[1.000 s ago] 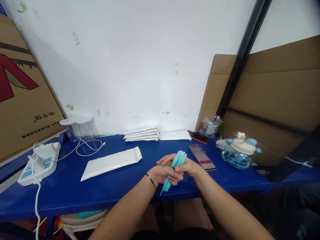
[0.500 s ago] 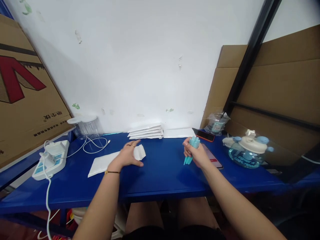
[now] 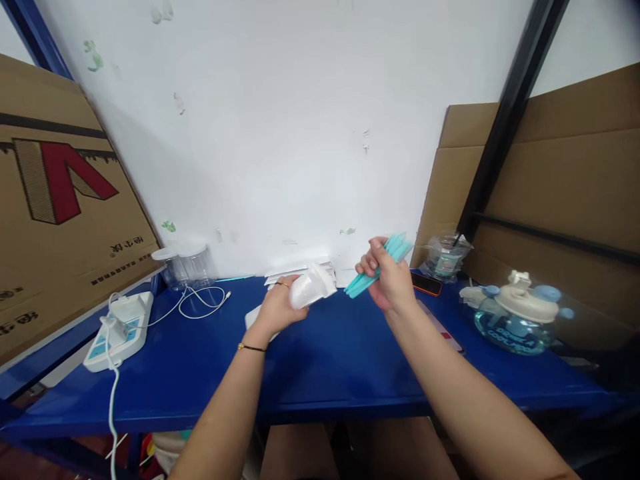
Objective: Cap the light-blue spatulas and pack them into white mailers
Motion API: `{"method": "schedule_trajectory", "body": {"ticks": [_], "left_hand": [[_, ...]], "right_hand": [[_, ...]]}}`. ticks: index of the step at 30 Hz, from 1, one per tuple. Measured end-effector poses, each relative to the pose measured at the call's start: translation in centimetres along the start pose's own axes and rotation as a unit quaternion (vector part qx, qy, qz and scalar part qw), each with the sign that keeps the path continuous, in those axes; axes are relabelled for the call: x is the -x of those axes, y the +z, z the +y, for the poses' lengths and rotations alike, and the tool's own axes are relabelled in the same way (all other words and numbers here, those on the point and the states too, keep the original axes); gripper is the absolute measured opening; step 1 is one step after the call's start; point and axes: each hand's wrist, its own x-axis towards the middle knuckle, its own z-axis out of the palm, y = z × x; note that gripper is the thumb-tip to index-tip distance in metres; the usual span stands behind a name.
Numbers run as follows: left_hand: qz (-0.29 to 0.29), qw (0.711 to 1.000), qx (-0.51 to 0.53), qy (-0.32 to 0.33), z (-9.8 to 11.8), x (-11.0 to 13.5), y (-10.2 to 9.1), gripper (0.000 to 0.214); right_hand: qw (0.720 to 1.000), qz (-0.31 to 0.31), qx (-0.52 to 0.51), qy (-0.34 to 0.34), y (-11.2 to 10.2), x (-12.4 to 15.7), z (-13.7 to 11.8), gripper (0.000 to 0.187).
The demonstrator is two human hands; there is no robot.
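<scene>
My left hand [image 3: 277,308] is closed around a white pouch [image 3: 313,288], whose mouth end points right toward my other hand; its tail end shows below my wrist. A bundle of thin turquoise sticks [image 3: 361,285] is gripped in my right hand [image 3: 387,270], tilted with the lower ends down to the left, close to the pouch's mouth. Their exact kind cannot be made out. Both hands are raised over the blue table [image 3: 340,367]. Behind the pouch lies a stack of white pouches [image 3: 295,267], partly hidden.
At the left are a white power strip [image 3: 123,340], a white cable [image 3: 203,303] and clear lidded jars [image 3: 193,263]. On the right stand a water bottle [image 3: 517,317] and a plastic-wrapped cup [image 3: 445,257]. Two phones, one dark [image 3: 426,283] and one lit [image 3: 445,328], lie beside my right arm.
My left hand has taken hold of the white pouch, lifted it off the table and brought it right. My right hand has risen and tilted the turquoise sticks toward it.
</scene>
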Motion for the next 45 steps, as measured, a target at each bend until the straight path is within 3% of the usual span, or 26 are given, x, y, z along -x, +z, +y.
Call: {"method": "schedule_trajectory", "body": {"ticks": [2, 6, 13, 17, 23, 29, 33, 41, 45], "left_hand": [[0.064, 0.997, 0.030, 0.029, 2.4, -0.5, 1.0, 0.072], [0.131, 0.985, 0.088, 0.067, 5.8, -1.0, 2.5, 0.065], [0.244, 0.952, 0.170, 0.073, 6.8, -1.1, 4.4, 0.056], [0.243, 0.938, 0.242, 0.048, 6.6, -1.2, 4.8, 0.053], [0.252, 0.915, 0.314, 0.033, 7.6, -1.0, 5.4, 0.060], [0.266, 0.925, 0.270, 0.026, 7.6, -0.3, 6.5, 0.081], [0.261, 0.925, 0.275, 0.032, 7.3, -0.2, 6.6, 0.088], [0.255, 0.932, 0.256, 0.027, 7.1, 0.0, 6.3, 0.096], [0.240, 0.939, 0.246, 0.026, 6.9, 0.2, 6.5, 0.105]], "right_hand": [[0.999, 0.015, -0.013, -0.042, 1.9, -1.1, -1.0, 0.022], [0.996, 0.015, 0.029, -0.087, 3.8, -2.1, -1.9, 0.021], [0.962, -0.055, 0.263, -0.054, 2.9, -1.2, -1.4, 0.032], [0.961, -0.077, 0.264, -0.017, 2.9, -1.9, -1.7, 0.035], [0.983, -0.073, 0.165, 0.026, 4.5, -3.9, -3.3, 0.041], [0.947, -0.141, 0.285, 0.053, 2.9, -3.3, -2.8, 0.038], [0.947, -0.166, 0.263, 0.077, 1.8, -2.6, -1.6, 0.032], [0.945, -0.199, 0.244, 0.084, 2.5, -1.8, -1.5, 0.033], [0.923, -0.226, 0.306, 0.063, 2.0, -1.6, -1.9, 0.036]]}}
